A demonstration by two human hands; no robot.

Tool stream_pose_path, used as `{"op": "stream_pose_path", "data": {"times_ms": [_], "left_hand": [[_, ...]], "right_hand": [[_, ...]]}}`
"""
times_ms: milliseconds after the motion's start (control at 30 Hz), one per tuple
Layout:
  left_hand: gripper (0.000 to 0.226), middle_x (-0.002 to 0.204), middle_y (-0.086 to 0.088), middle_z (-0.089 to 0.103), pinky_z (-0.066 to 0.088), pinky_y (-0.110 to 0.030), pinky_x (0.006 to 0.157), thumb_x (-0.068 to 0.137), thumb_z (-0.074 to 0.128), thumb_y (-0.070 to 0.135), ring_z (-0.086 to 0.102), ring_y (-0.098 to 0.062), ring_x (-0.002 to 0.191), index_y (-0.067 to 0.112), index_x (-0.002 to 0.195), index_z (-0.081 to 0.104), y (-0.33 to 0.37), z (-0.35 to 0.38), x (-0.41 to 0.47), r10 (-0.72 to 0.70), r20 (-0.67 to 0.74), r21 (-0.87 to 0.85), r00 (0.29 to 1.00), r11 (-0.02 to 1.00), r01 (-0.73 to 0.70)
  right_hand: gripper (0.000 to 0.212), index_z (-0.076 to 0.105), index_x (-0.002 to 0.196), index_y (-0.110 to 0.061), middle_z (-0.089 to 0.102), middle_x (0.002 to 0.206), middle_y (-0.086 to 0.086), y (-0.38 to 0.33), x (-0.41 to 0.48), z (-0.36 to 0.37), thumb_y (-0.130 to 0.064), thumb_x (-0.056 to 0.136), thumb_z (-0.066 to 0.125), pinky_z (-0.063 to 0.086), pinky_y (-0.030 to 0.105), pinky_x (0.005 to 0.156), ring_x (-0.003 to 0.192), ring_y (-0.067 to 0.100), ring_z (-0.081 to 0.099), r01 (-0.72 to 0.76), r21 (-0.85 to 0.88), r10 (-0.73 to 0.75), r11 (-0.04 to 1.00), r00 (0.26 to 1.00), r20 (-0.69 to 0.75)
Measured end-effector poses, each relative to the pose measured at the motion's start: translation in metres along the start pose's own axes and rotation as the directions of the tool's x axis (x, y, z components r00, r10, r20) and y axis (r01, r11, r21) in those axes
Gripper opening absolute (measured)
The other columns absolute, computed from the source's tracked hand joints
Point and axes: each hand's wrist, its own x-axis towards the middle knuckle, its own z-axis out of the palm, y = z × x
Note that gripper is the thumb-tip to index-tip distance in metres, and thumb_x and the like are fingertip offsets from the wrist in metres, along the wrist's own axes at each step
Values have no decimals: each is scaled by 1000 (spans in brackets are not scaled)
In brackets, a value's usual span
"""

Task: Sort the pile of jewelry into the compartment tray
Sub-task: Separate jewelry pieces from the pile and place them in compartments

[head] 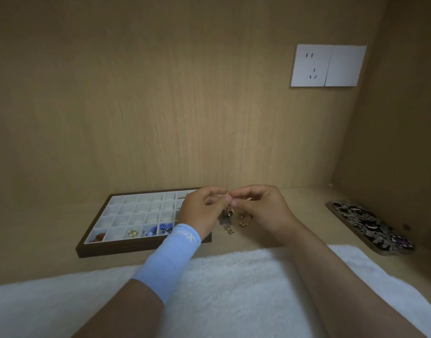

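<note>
A dark-framed compartment tray (105,247) with white cells lies on the wooden shelf. Its front row holds a red piece (100,236), a gold piece (133,232) and blue pieces (161,228); a small ring (182,197) sits in a back cell. My left hand (201,211) and my right hand (263,211) meet just right of the tray and both pinch the top of a dangling piece of jewelry (225,217). A small pile of gold and dark jewelry (242,222) lies on the shelf beneath them, partly hidden by the hands.
A white fluffy towel (234,289) covers the front. A patterned phone case (370,228) lies at the right by the side wall. A white wall socket (327,65) is on the back panel. My left wrist wears a light blue sleeve (170,257).
</note>
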Motion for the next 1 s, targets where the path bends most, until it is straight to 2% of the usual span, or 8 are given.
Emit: {"op": "stream_pose_path", "data": {"times_ms": [133, 267, 367, 533, 600, 700, 833, 1000], "left_hand": [[5, 79, 12, 74, 49, -14, 74, 86, 70, 26, 67, 6, 77, 28, 85, 75, 3, -7, -2, 16, -7, 20, 1000, 1000, -16], [5, 80, 9, 75, 51, -22, 78, 85, 71, 26, 69, -4, 81, 24, 86, 75, 5, -20, -6, -7, 3, 32, 1000, 999, 7], [6, 79, 8, 75, 54, -25, 81, 86, 71, 24, 69, -3, 80, 23, 83, 76, 6, -37, -12, 22, 25, 71, 999, 997, -24], [8, 86, 15, 74, 51, -21, 83, 87, 70, 25, 67, 0, 85, 29, 88, 77, 2, -77, -29, 56, 110, 235, 992, 969, -81], [10, 87, 17, 74, 49, -17, 83, 88, 69, 24, 65, 4, 84, 32, 90, 75, -1, -93, -35, 42, 140, 261, 989, 962, -78], [10, 87, 15, 75, 51, -21, 88, 88, 69, 24, 67, 4, 86, 30, 91, 76, -8, -114, -41, 34, 129, 232, 991, 971, -63], [8, 85, 10, 76, 54, -29, 87, 86, 72, 20, 70, -6, 86, 26, 86, 77, -12, -139, -42, 33, 89, 109, 995, 993, -43], [8, 75, 7, 76, 49, -15, 69, 86, 72, 17, 68, -4, 69, 20, 81, 77, -19, -165, -36, 27, -23, 53, 999, 998, -26]], "right_hand": [[10, 80, 86, -11, 71, 70, 1, -3, -1, 10, -4, 79, 81, 44, 20, 51, 54, 10, 56, 27, -21, -28, 999, 999, -27], [14, 78, 82, -12, 70, 69, -2, -8, -5, 20, 2, 79, 79, 42, 11, 49, 47, -2, 57, 96, -49, -97, 994, 995, -15], [14, 80, 81, -17, 74, 71, 4, -10, -9, 32, -4, 81, 80, 45, 17, 51, 51, 2, 58, 120, -88, -119, 989, 993, 25], [8, 79, 81, -23, 75, 77, -4, -7, -18, 58, -15, 82, 81, 55, 33, 62, 63, 19, 65, 189, -225, -170, 956, 980, 103], [6, 78, 82, -23, 74, 78, -6, -8, -22, 69, -18, 80, 82, 51, 28, 59, 59, 9, 61, 215, -265, -187, 940, 974, 127], [7, 79, 85, -19, 74, 78, -6, -17, -28, 85, -17, 80, 83, 46, 14, 60, 59, -1, 61, 238, -247, -195, 939, 963, 186], [7, 78, 85, -25, 74, 82, -7, -29, -19, 109, -20, 82, 82, 47, 24, 53, 52, 7, 55, 255, -263, -199, 930, 955, 221], [4, 80, 83, -22, 70, 66, -13, -41, 3, 140, -18, 84, 79, 43, 20, 51, 48, 4, 52, 272, -328, -182, 905, 942, 280]]}}
